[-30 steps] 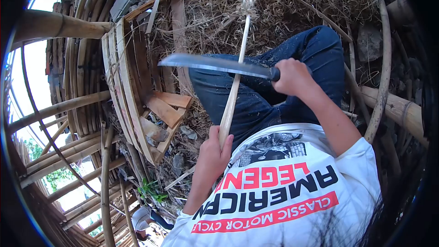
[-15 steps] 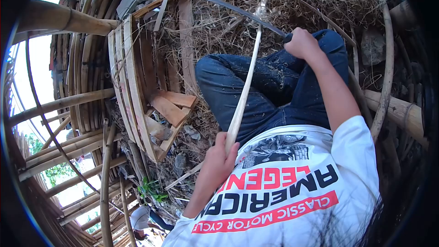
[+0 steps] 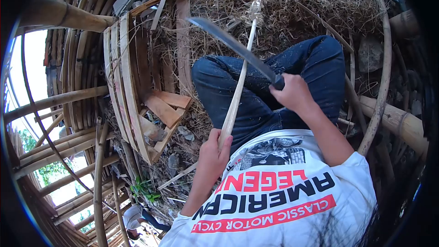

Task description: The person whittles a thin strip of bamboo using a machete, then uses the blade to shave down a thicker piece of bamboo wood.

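Observation:
A long pale bamboo strip (image 3: pixel 239 87) slants from my lap up to the shavings at the top, its near end inside my left hand (image 3: pixel 214 152). That hand is closed round the strip beside my shirt. My right hand (image 3: pixel 292 92) is closed on the dark handle of a long knife (image 3: pixel 238 47). The blade points up and left and crosses the strip at about its middle, over my crossed legs in dark jeans. Whether the edge touches the strip, I cannot tell.
A slatted wooden crate (image 3: pixel 130 91) with wood pieces stands to the left. Curly shavings (image 3: pixel 338 4) cover the ground ahead. Bamboo poles (image 3: pixel 59 103) rise at the left, and a thick pole (image 3: pixel 395 121) lies at the right. Another person (image 3: pixel 133 217) shows at lower left.
My right hand and the knife have moved down toward my lap, and the blade now crosses the strip lower. The left hand keeps its hold, shifted slightly left in view.

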Available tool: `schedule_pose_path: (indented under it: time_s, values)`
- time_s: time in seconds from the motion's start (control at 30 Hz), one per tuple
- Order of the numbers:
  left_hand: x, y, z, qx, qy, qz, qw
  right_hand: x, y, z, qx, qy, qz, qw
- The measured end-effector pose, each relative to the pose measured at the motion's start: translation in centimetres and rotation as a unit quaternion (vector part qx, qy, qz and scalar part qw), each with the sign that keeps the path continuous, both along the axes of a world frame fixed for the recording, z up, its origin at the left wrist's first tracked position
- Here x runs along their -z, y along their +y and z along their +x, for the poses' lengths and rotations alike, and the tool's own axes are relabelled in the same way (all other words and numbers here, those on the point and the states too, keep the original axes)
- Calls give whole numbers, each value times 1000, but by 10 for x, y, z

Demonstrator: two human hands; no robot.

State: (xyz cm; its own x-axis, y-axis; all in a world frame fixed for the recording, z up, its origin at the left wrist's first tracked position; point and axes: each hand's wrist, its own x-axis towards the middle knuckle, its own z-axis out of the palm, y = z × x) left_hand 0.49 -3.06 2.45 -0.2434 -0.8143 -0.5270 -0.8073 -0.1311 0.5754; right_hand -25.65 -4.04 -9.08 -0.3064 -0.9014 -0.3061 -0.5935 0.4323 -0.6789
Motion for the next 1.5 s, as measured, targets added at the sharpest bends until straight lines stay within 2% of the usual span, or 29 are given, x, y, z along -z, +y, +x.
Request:
schedule_pose_path:
  time_s: [0.07, 0.1, 0.23, 0.33, 0.4, 0.43, 0.5, 0.6, 0.67, 0.7, 0.83, 0.9, 1.0, 1.13, 1.2, 1.27, 1.33, 1.37, 1.4, 1.5]
  values:
    - [-2, -5, -3, 8, -17, -54, 998, -8, 15, 12, -29, -21, -37, 999]
    - [-1, -6, -4, 15, -22, -77, 997, -20, 19, 16, -51, -55, -20, 997]
    - [0, -6, -6, 15, -16, -82, 996, -28, 28, 25, -143, -55, -2, 988]
    - [8, -4, 1, 15, -17, -62, 998, -24, 26, 24, -144, -65, -12, 987]
    - [13, -3, 6, -43, 106, 57, 992, -17, 24, 19, -142, -47, -43, 988]
    - [11, -3, 6, -45, 106, 58, 992, -13, 22, 16, -138, -29, -72, 987]
    - [6, -6, 3, -66, 173, 152, 971, -6, 17, 9, -121, -8, -70, 990]
    - [14, -5, 8, -93, 216, 207, 950, 6, 7, -10, -79, 14, -61, 995]
    - [16, -7, 5, -81, 212, 203, 952, 8, 0, -18, -50, -46, -13, 998]
    - [17, -7, 5, -73, 204, 199, 956, 6, -2, -15, -63, -9, -35, 997]
    - [17, -3, 11, -78, 239, 228, 941, -24, -6, -8, -81, -19, -34, 996]
    - [10, -3, 8, -64, 233, 219, 945, -33, -10, -8, -125, 52, 6, 991]
    - [9, -4, 10, -51, 209, 203, 955, -14, -25, -27, -80, 84, 5, 993]
    - [13, -9, 2, -17, 183, 184, 966, -21, -30, -26, -67, 36, 18, 997]
    - [17, -5, 2, -65, 267, 260, 926, -27, -21, -12, -78, 35, 4, 996]
    - [12, -6, 1, -52, 243, 256, 934, -29, -20, -11, -88, 35, -14, 995]
    - [7, -3, 7, -76, 252, 260, 929, -25, -26, -17, -111, 93, -14, 989]
    - [4, -3, 8, -78, 249, 260, 929, -14, -32, -25, -86, 88, -20, 992]
    - [3, -5, 9, -67, 228, 246, 940, -15, -40, -32, -60, 53, 22, 997]
    - [7, -5, 9, -43, 201, 219, 954, -10, -48, -38, -59, 79, 20, 995]
